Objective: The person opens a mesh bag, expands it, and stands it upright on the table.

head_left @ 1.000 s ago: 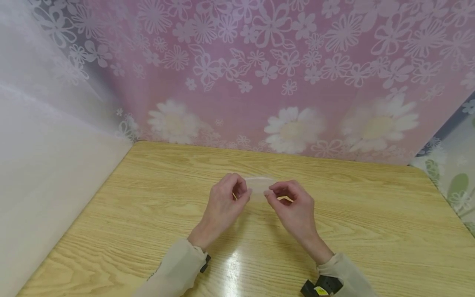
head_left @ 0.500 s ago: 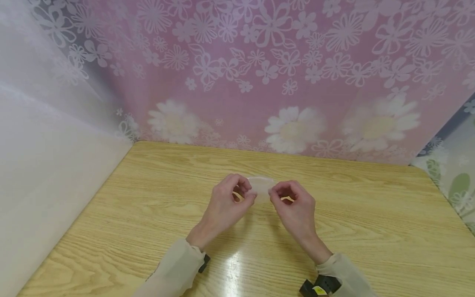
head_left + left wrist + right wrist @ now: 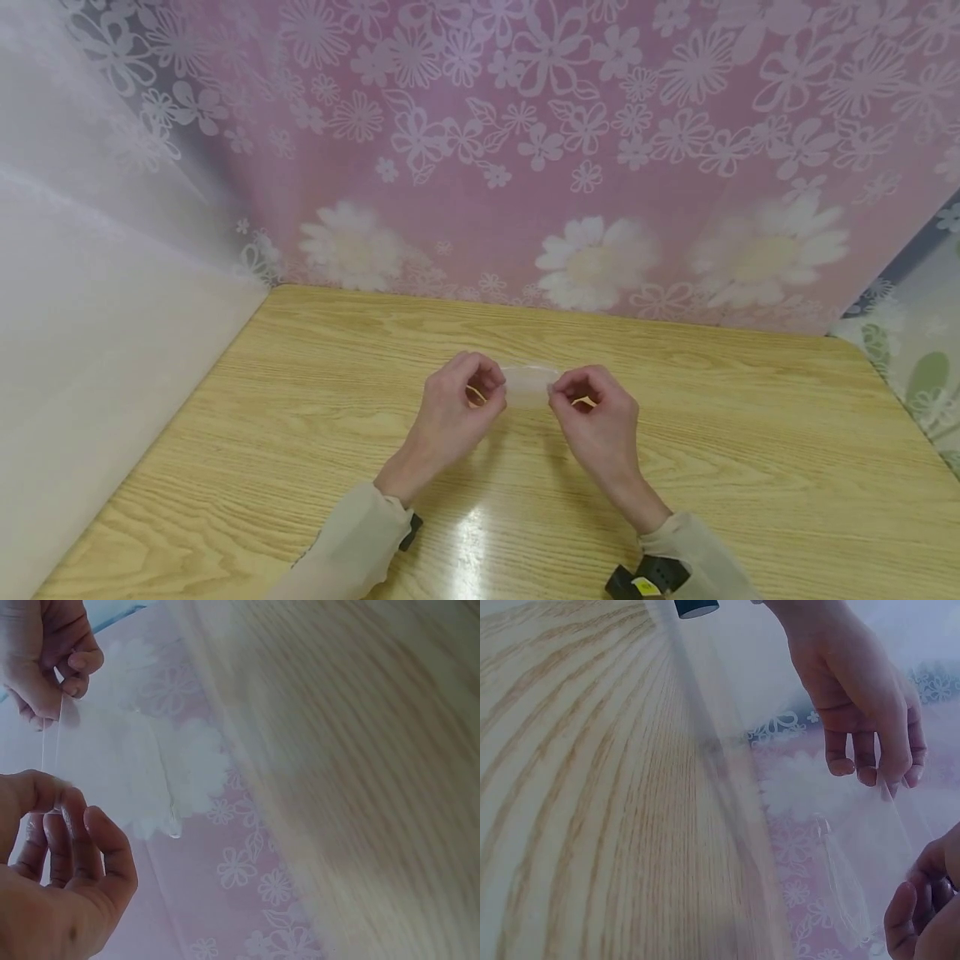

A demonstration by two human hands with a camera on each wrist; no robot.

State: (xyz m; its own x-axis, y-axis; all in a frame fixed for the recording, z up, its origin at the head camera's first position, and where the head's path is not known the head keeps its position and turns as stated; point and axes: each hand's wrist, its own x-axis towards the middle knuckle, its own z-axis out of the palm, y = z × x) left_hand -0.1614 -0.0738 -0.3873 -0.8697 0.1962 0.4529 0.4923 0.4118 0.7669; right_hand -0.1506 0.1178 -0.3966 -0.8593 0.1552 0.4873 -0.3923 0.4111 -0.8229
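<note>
A small clear plastic bag (image 3: 528, 383) is stretched between my two hands above the table, in the middle of the head view. My left hand (image 3: 457, 404) pinches one corner of its near edge between thumb and index finger. The opposite corner is pinched the same way by my right hand (image 3: 600, 417). In the left wrist view, the see-through sheet of the bag (image 3: 112, 765) hangs from both hands, its far end showing a folded, shiny edge. The right wrist view shows the bag (image 3: 862, 862) too, flat and apparently with nothing inside.
Beneath the hands lies a wood-grain table (image 3: 300, 417). A pink flowered curtain (image 3: 465, 208) hangs along its back edge, and a pale sheet (image 3: 112, 333) borders the left side. Dark straps (image 3: 648, 577) are on the wrists.
My left fingertips shifted right along the bag's near edge, then came back left. The fingertips are now a little farther apart than a second ago, and my right hand moved slightly right.
</note>
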